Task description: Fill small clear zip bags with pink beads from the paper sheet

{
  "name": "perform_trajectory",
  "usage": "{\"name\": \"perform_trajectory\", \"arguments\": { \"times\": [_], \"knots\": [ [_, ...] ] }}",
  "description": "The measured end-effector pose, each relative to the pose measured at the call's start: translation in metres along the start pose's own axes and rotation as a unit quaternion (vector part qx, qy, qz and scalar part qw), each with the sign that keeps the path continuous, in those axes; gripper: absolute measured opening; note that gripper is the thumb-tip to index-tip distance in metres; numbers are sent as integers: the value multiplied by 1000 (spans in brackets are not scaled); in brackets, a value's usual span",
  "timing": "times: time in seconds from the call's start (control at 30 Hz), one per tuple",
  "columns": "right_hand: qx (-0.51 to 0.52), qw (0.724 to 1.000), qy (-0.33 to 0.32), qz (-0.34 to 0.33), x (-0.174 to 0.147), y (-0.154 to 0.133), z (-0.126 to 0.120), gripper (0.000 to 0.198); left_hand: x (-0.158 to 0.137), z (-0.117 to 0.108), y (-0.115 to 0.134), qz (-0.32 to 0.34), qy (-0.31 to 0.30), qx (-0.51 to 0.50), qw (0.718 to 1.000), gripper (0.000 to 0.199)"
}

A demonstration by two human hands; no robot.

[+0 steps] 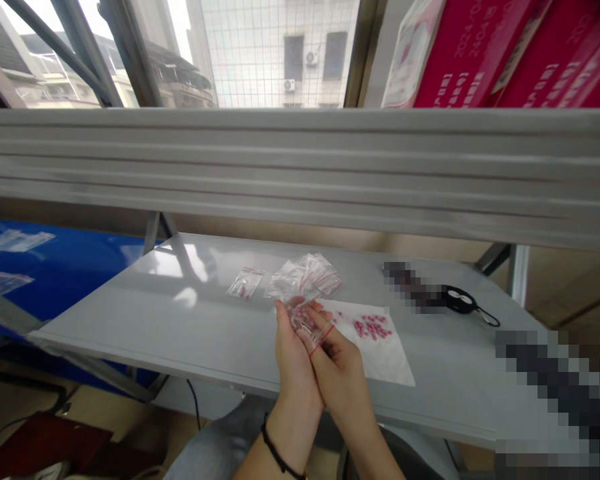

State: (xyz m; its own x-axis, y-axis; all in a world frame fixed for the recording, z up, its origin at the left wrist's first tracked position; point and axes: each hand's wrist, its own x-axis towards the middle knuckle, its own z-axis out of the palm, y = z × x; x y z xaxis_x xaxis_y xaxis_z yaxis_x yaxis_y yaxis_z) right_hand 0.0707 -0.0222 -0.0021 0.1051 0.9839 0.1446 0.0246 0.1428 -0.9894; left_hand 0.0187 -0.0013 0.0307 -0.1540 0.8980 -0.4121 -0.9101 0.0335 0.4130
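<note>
A small clear zip-lock bag (307, 325) with a red seal line lies between my two hands, its seal end towards me. My left hand (296, 357) cups it from the left, thumb along its edge. My right hand (341, 357) grips the bag's right side near the red line. A few pinkish specks show through the plastic, too blurred to tell what they are. Just right of my hands, small pink bead-like pieces (373, 327) lie in a cluster on a white sheet (390, 363). A few stray ones are close to my right fingers.
Behind my hands is a pile of clear zip-lock bags (305, 275). Left of it lies a bag with pink pieces (247, 283). A black key holder with a carabiner (461, 300) sits on the grey table (205, 340). A metal shelf beam (280, 163) crosses above.
</note>
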Motion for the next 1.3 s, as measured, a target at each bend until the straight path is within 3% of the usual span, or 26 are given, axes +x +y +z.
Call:
{"name": "perform_trajectory", "arguments": {
  "times": [0.37,0.7,1.1,1.3],
  "knots": [
    [186,978,94,14,-9,9,16,43,-8,1,2,30,-73,151,985,59],
    [196,976,98,7,-11,5,12,38,-12,-5,-3,39,-72,204,976,76],
    [182,980,75,18,-7,9,8,40,-9,-6,-6,70,-60,197,976,70],
    [181,979,95,-6,-12,1,10,42,-19,-7,1,92,-86,247,961,75]
  ]
}}
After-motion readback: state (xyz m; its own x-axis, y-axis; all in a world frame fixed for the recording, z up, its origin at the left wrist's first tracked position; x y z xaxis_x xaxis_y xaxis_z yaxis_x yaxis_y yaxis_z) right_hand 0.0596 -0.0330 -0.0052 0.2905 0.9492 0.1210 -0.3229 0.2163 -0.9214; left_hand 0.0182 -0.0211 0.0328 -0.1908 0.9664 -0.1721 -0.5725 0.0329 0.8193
